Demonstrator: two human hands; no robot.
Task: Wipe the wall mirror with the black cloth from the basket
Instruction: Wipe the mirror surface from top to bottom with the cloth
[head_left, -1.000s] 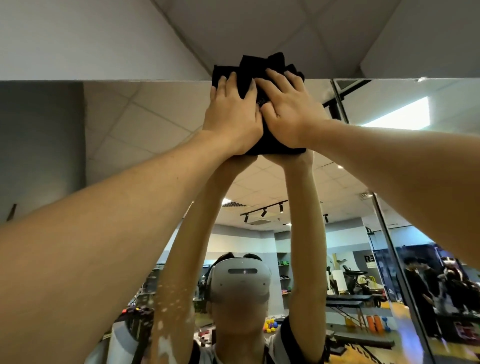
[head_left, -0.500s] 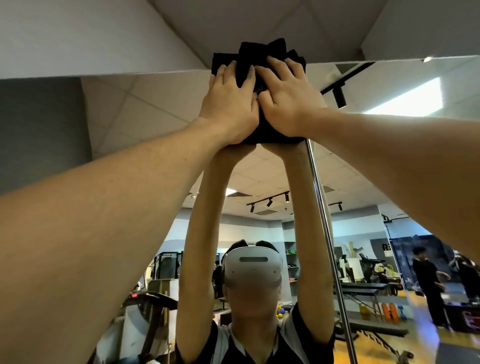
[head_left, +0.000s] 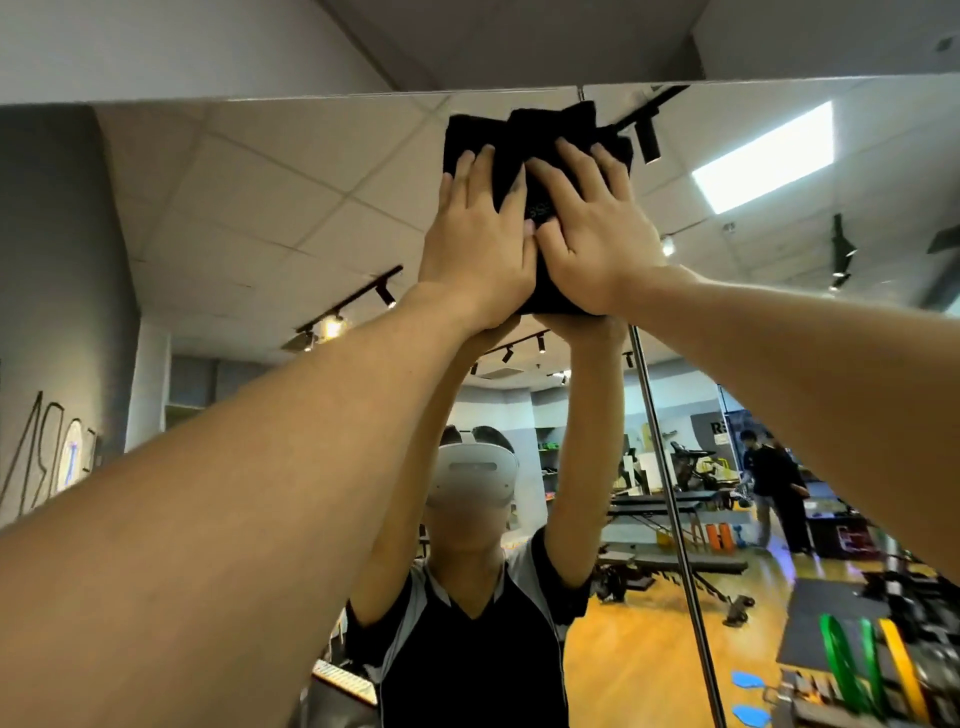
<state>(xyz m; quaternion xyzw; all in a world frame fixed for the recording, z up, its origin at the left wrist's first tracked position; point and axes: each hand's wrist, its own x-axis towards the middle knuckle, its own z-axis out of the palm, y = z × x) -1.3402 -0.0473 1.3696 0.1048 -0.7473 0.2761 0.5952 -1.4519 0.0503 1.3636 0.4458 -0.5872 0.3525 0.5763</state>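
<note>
The folded black cloth (head_left: 524, 140) lies flat against the wall mirror (head_left: 249, 208), just under the mirror's top edge. My left hand (head_left: 480, 244) presses on the cloth's left half with straight fingers. My right hand (head_left: 592, 244) presses on its right half, fingers spread and straight. Both arms reach up and forward. The cloth's lower part is hidden behind my hands. The basket is not in view.
A vertical seam (head_left: 670, 493) between mirror panels runs down just right of my hands. Above the mirror is a plain white wall (head_left: 182, 47). The glass reflects me, a gym floor with benches, and a person in black (head_left: 774, 488) at the right.
Both hands have slid the cloth down a little from the mirror's top edge, and my view has dropped and shifted, showing more of the room's reflection.
</note>
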